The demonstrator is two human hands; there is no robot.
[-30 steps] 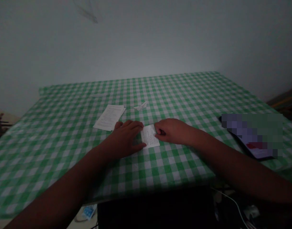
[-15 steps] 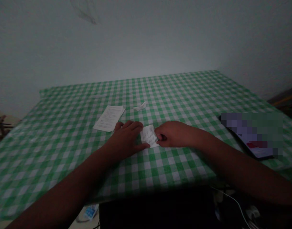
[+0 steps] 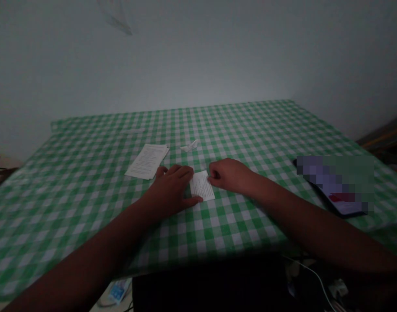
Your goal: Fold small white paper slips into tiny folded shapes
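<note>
A small folded sheet of printed paper lies flat on the checked tablecloth between my hands. My left hand rests over its left side, fingers stretched out and apart, the thumb on its lower edge. At the paper's upper right edge is my right hand, its fingers curled in and the thumb side against or very near the paper. Nothing shows inside that curled hand. Beyond my left hand lies a stack of printed sheets. A small folded paper piece sits further back, resembling a paper boat.
A green and white checked cloth covers the table. To the right lies a dark-edged phone or tablet, its screen blurred out. Behind the table rises a plain wall. A white cable hangs below the front edge.
My right hand has slid up along the paper's right edge towards its upper corner, uncovering more of that edge. My left hand stays in place. The view has shifted slightly.
</note>
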